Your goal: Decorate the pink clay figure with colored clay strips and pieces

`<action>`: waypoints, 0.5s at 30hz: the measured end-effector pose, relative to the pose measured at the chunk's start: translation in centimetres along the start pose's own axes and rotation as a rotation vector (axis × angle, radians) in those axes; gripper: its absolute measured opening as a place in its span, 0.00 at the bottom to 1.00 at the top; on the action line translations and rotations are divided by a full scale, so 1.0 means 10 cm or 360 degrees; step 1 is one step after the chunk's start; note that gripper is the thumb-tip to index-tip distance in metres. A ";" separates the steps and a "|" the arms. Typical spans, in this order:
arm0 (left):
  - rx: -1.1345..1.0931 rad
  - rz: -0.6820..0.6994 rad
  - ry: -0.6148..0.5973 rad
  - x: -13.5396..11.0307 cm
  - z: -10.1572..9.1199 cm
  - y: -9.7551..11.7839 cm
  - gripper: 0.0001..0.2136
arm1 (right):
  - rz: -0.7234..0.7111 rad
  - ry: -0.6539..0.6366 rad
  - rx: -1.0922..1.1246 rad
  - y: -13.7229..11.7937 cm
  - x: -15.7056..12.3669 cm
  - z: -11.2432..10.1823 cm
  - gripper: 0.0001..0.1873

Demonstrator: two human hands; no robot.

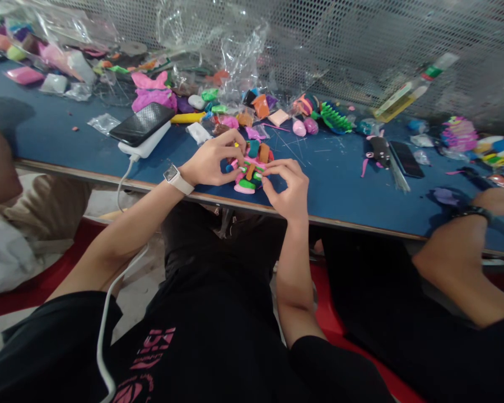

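A small multicoloured clay model (pixel 251 168) of pink, green, brown and teal pieces sits on the blue table (pixel 67 134) near its front edge. My left hand (pixel 212 159), with a white watch on the wrist, curls round the model's left side, fingers pinched on it. My right hand (pixel 286 184) presses fingertips against the model's right side.
Loose clay lumps and clear plastic bags (pixel 218 50) crowd the table's back. A black phone on a white power bank (pixel 143 126) with its cable lies at left. A clay mouse (pixel 378 151) and another phone (pixel 406 158) lie at right. Other people's arms (pixel 466 246) sit on both sides.
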State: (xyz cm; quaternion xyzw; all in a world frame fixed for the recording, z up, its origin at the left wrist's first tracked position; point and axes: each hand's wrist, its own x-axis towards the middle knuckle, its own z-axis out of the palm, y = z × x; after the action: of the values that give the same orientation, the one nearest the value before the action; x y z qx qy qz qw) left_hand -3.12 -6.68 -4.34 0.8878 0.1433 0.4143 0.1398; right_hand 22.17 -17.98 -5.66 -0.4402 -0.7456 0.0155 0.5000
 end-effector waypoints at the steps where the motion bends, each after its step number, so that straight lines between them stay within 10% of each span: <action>1: -0.0003 0.0003 0.0000 0.00 0.00 0.00 0.08 | -0.0008 0.0004 0.0000 0.00 0.00 0.00 0.04; 15: 0.0008 -0.0009 -0.0011 0.00 -0.01 0.01 0.10 | -0.0040 -0.0025 -0.0027 0.00 0.01 0.01 0.06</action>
State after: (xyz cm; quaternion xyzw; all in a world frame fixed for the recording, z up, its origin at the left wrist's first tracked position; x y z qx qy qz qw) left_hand -3.16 -6.75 -4.25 0.8892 0.1466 0.4105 0.1392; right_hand 22.10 -17.87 -5.63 -0.4348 -0.7551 0.0064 0.4906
